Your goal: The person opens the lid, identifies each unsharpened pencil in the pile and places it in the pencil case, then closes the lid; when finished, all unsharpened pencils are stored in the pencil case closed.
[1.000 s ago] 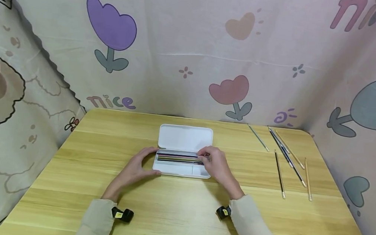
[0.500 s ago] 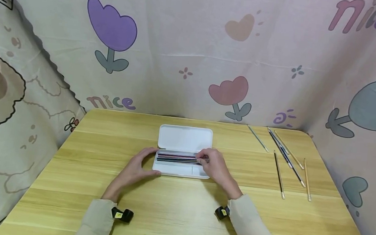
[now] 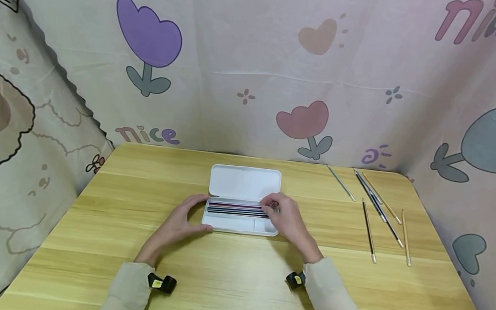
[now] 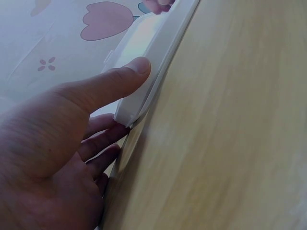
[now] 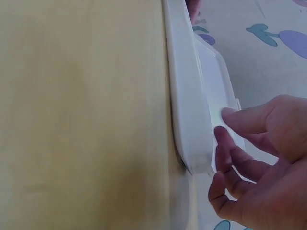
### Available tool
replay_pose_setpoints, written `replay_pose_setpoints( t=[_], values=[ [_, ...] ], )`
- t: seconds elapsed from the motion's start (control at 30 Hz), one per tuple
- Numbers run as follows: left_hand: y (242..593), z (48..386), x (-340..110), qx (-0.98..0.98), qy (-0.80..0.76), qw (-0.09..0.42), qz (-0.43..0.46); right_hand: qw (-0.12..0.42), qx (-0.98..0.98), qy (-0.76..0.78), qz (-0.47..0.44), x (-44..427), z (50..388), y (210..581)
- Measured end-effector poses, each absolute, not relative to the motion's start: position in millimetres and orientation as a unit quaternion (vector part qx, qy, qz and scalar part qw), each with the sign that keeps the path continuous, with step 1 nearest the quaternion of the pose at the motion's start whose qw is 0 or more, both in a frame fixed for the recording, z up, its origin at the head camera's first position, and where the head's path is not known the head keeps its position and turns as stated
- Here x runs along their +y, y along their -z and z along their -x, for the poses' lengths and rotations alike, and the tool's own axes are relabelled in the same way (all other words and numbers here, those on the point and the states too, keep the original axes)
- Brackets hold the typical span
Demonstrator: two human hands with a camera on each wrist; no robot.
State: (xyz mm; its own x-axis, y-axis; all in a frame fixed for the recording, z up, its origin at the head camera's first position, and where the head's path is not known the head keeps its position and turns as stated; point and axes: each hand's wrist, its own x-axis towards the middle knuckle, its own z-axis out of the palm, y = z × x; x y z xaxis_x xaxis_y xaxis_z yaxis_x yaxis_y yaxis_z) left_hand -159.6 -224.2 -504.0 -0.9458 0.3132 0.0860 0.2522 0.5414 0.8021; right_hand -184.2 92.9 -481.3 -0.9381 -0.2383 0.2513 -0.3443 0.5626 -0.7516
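A white pencil case (image 3: 228, 223) lies open in the middle of the table, its lid (image 3: 244, 182) tipped to the back. Several dark and coloured pencils (image 3: 235, 209) lie side by side in its rear compartment. My left hand (image 3: 180, 222) holds the case's left end, thumb on the front side and fingers behind. Over the right end of the pencils is my right hand (image 3: 287, 221), covering their tips. In the right wrist view, the fingers of that hand (image 5: 273, 153) are loosely bent, with a gap between thumb and forefinger at the case's edge.
Several loose pencils (image 3: 369, 234) lie scattered at the right of the wooden table (image 3: 237, 282), some crossing each other. A single greenish pencil (image 3: 340, 182) lies nearer the case. A printed cloth (image 3: 232, 35) hangs behind and at both sides.
The pencils in the case have shifted slightly and now lie more evenly. My right hand has moved a little over their right end. My left hand stays in place.
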Motion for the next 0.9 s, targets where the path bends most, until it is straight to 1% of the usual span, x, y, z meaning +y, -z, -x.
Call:
replay_pose_setpoints(
  t=[0.13, 0.3, 0.5, 0.6, 0.7, 0.8, 0.9],
  values=[
    [503.1, 159.5, -223.7, 0.877, -0.451, 0.033, -0.163, 0.091, -0.865, -0.472, -0.144, 100.8, 190.9, 476.0],
    [503.5, 159.1, -224.4, 0.878, -0.449, 0.031, -0.164, 0.123, -0.845, -0.515, -0.076, 112.2, 204.9, 470.4],
    [506.3, 159.7, -225.8, 0.877, -0.450, 0.032, -0.163, 0.145, -0.818, -0.557, -0.016, 119.2, 219.9, 468.8],
    [507.5, 160.3, -226.1, 0.877, -0.450, 0.031, -0.164, 0.137, -0.807, -0.574, 0.004, 118.9, 225.2, 470.2],
    [508.3, 160.7, -226.2, 0.878, -0.449, 0.029, -0.166, 0.111, -0.801, -0.589, 0.019, 116.3, 228.7, 471.7],
    [508.4, 160.8, -226.2, 0.878, -0.447, 0.027, -0.168, 0.086, -0.799, -0.594, 0.020, 113.2, 230.4, 472.5],
    [507.6, 160.6, -225.9, 0.878, -0.448, 0.029, -0.166, 0.078, -0.800, -0.594, 0.010, 110.8, 230.9, 473.4]
  ],
)
